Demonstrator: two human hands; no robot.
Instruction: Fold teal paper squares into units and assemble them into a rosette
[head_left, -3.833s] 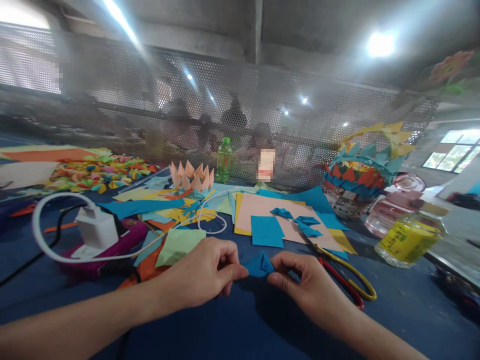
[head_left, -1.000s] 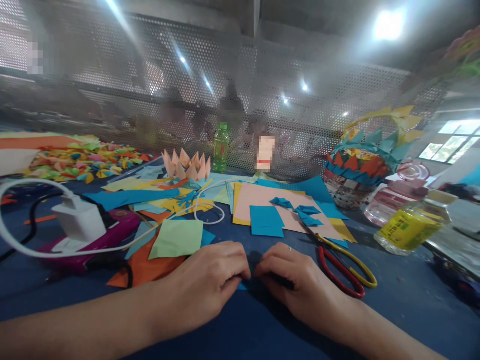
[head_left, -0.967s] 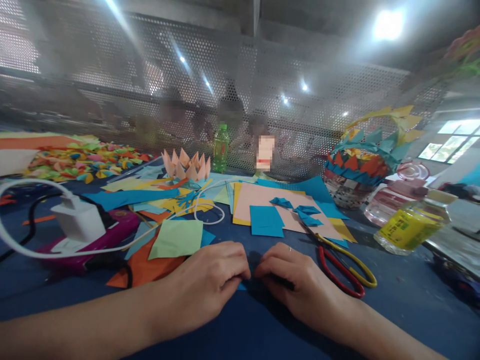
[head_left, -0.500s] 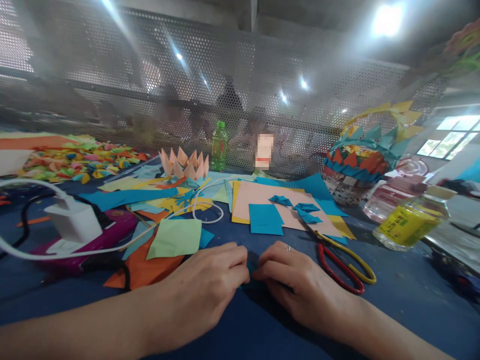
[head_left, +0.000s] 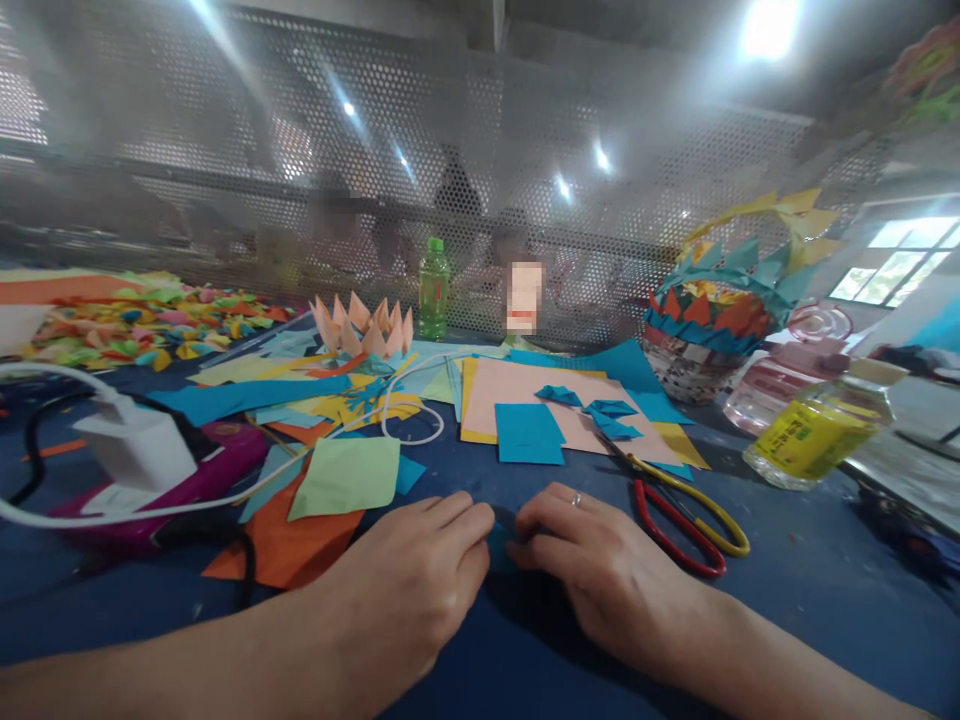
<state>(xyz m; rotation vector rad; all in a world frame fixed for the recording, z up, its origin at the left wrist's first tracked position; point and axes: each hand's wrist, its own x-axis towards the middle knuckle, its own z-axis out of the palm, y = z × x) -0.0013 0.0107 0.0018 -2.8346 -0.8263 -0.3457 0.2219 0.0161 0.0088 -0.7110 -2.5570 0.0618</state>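
Between my hands, at the near middle of the table, lies a small piece of blue paper, mostly covered by fingers. My left hand has its curled fingers at the paper's left side. My right hand, with a ring on one finger, pinches at the right side. Beyond them lie a blue paper square and several folded blue paper pieces on pink paper. Scissors with red and yellow handles rest right of my right hand.
A purple power strip with a white charger and cables sits left. Green paper lies over orange paper. Behind stand a pink paper ring and a green bottle. A paper basket and a yellow-labelled bottle stand right.
My fingers have shifted slightly on the blue paper, and the hands are a little farther apart. The view has moved a little; the other things lie as before.
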